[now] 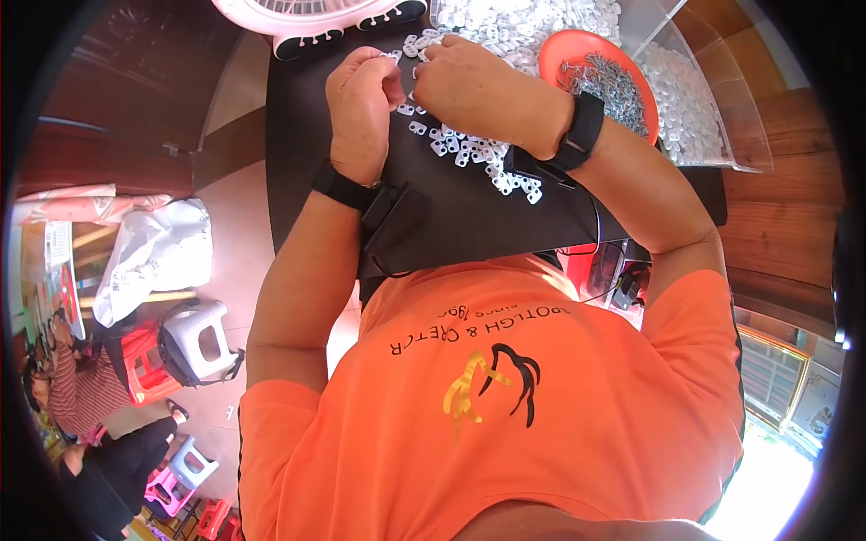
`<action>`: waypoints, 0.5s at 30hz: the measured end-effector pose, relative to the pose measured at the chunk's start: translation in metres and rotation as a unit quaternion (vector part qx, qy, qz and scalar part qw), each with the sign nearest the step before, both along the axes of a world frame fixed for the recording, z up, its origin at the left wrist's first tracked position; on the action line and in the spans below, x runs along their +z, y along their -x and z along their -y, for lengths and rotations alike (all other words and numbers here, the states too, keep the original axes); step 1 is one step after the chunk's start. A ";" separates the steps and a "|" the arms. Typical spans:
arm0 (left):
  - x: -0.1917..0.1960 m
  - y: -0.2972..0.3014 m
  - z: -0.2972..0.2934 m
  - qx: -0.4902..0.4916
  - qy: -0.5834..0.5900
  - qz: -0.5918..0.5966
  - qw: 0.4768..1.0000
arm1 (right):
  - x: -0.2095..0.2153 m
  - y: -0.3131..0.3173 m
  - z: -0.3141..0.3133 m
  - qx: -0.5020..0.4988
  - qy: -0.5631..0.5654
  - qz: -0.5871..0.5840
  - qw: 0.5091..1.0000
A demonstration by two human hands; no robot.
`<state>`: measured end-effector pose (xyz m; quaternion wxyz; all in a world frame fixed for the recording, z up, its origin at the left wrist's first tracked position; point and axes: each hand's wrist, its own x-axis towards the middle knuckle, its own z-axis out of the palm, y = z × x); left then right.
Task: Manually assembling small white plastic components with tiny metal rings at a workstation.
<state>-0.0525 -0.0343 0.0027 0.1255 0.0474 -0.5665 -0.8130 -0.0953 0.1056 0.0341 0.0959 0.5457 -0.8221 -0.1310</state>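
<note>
My left hand is closed in a pinch above the dark table. At its fingertips is a small white plastic piece with holes. My right hand is beside it, fingers bent and pressed together; whatever they may hold is hidden. Loose white plastic pieces lie scattered under and in front of my hands. Beyond them is a large heap of the same white pieces. To the right of my right hand, an orange-red bowl contains many small silvery metal parts, perhaps screws.
A clear plastic bin of white pieces stands at the far right. A pink fan-like object sits at the table's far left. Dark straps with small boxes are on both wrists. Stools and another person are at left.
</note>
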 end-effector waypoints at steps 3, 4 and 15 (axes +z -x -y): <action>-0.001 0.002 0.004 0.012 -0.002 0.012 1.000 | -0.001 0.009 -0.005 -0.019 0.007 0.055 0.998; -0.001 0.002 0.004 0.015 -0.001 0.012 1.000 | -0.001 0.012 -0.007 -0.056 0.031 0.130 0.989; -0.013 0.009 0.005 0.004 0.024 0.059 0.998 | -0.003 0.005 -0.002 -0.067 0.064 0.145 0.985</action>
